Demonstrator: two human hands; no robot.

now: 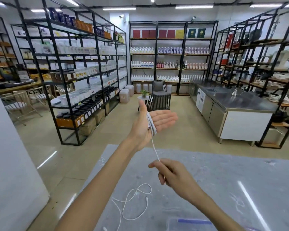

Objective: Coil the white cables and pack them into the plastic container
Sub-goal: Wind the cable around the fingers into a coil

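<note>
Above the table (pixel 223 180), white cable (pixel 151 125) around flat left hand (pixel 163 118), strand in pinch of right hand (pixel 173 174).

Nothing here can be read from where I stand: the labels on the rows of bottles (pixel 169 50) at the far end, the tags on the dark jars (pixel 90 110) and what seem to be gold emblems on the green boxes (pixel 196 33) are all too blurred.

The gray counter (pixel 223 180) has a loose white cable (pixel 135 190) by its near edge, beside a clear plastic container (pixel 190 222).
</note>
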